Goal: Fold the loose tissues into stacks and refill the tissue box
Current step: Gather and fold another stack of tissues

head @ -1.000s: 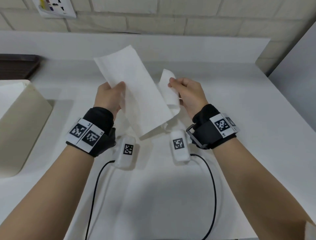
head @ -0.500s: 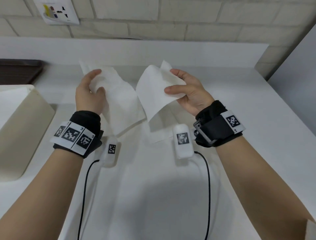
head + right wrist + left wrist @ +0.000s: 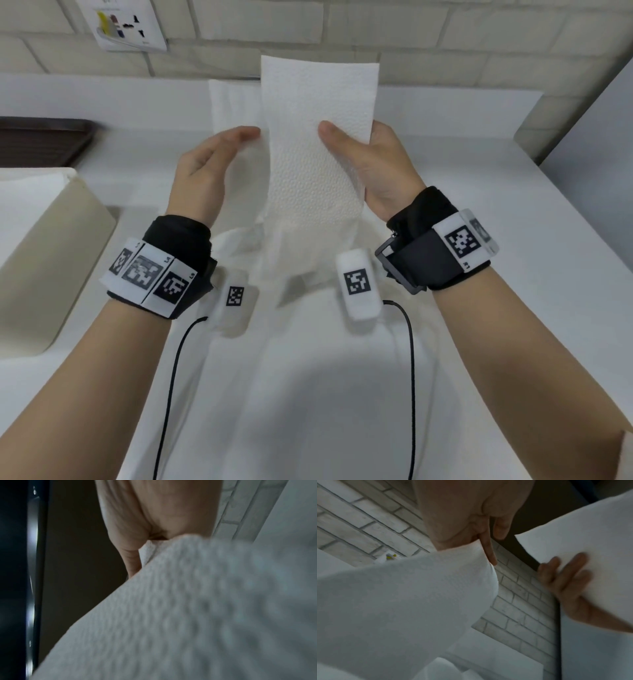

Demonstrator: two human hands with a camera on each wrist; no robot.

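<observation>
I hold a white embossed tissue (image 3: 315,164) up over the counter as two upright panels that bunch together at the bottom. My right hand (image 3: 346,137) pinches the front panel, thumb on its face and fingers behind. My left hand (image 3: 236,137) holds the rear left panel (image 3: 233,102) by its edge, thumb in front. In the left wrist view the tissue (image 3: 402,601) comes out between the thumb and a finger of my left hand (image 3: 486,545). In the right wrist view the tissue (image 3: 188,608) fills most of the picture. A cream tissue box (image 3: 41,240) stands at the left.
The white counter (image 3: 479,342) runs to a brick wall with a socket plate (image 3: 126,27). A dark brown tray (image 3: 41,140) lies at the back left. A pale panel (image 3: 599,137) closes off the right side. Black cables (image 3: 171,377) hang from my wrists.
Both hands have lifted the tissue and drawn together. The right panel now stands upright and overlaps the left one, where before the two panels were spread apart and tilted.
</observation>
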